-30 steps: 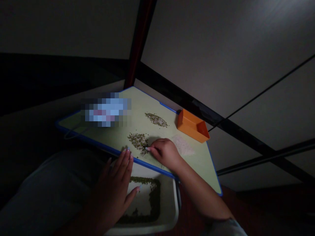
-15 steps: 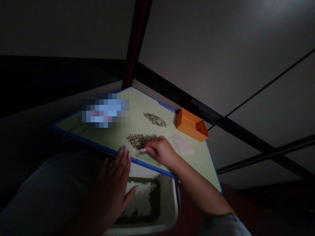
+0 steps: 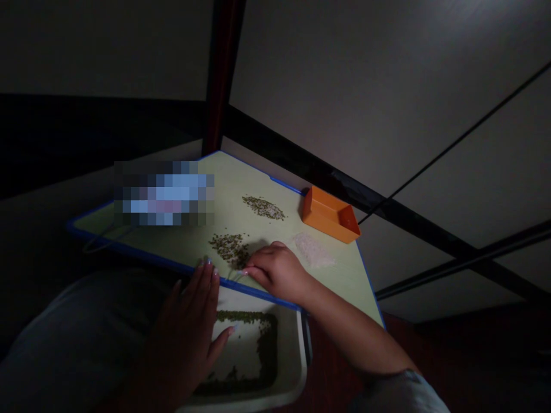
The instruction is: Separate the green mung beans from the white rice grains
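Observation:
My right hand (image 3: pixel 278 268) rests on the pale yellow-green board (image 3: pixel 230 180), its fingertips pinched together at the lower right side of a pile of mixed green and pale grains (image 3: pixel 228 248). Anything held in that pinch is hidden or too small to name. Near the board's blue front edge, my left hand (image 3: pixel 189 321) lies with its fingers stretched out and its thumb spread. Its fingertips reach the edge beside the pile. Below it stands a white basin (image 3: pixel 297 358) with small green grains (image 3: pixel 267 350) along its sides, partly covered by my left hand.
Another pile of mixed grains (image 3: pixel 263 207) lies farther back on the board. To the right is a heap of pale, rice-like grains (image 3: pixel 313 249). An orange box (image 3: pixel 330 223) stands at the back right edge, near the wall. A blurred pale-blue object (image 3: pixel 170 192) sits at the left.
The whole scene has shifted slightly left in view. My right fingertips have moved a little towards the board's front edge. My left hand stays at the board's edge.

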Available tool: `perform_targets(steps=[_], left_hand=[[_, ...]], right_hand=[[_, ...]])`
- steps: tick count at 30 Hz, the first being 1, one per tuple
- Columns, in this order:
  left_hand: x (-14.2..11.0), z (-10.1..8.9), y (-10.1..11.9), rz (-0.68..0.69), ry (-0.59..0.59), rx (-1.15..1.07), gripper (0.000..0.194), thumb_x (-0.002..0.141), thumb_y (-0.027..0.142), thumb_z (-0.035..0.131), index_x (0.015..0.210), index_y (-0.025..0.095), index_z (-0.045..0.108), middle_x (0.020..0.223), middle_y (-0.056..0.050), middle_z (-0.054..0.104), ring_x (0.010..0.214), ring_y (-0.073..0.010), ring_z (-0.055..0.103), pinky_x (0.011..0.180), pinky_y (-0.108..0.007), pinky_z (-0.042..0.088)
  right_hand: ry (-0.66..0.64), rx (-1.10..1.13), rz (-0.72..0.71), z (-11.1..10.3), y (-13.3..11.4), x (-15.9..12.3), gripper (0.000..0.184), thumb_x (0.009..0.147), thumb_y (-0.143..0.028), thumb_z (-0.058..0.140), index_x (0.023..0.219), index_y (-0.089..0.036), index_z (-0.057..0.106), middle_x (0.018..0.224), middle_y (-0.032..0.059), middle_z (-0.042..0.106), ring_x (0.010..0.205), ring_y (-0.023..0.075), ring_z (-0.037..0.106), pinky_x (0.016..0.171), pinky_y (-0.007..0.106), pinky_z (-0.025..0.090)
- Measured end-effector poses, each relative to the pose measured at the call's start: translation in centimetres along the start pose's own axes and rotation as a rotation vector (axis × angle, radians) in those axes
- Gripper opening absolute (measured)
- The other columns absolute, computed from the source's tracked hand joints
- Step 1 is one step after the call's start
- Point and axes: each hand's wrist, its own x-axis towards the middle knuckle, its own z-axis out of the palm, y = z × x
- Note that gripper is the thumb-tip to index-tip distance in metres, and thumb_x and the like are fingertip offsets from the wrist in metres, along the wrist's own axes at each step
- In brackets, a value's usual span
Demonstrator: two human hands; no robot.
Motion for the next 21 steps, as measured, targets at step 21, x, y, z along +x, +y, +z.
perform_targets(steps=[21], left_hand=[[-0.1, 0.5, -0.7, 0.122, 0.055, 0.136, 0.076, 0.083, 0.049, 0.036, 0.140, 0.001, 0.021, 0.148, -0.027, 0.032, 0.139, -0.0367, 0.029, 0.105, -0.055, 0.031]], right_hand=[[-0.063, -0.312, 0.360, -0.5, 1.2, -0.5, 0.034, 0.095, -0.038, 0.041, 0.085, -0.017, 0.066, 0.083, 0.0079, 0.071, 0.074, 0.0167, 0.063, 0.068, 0.027, 0.036]])
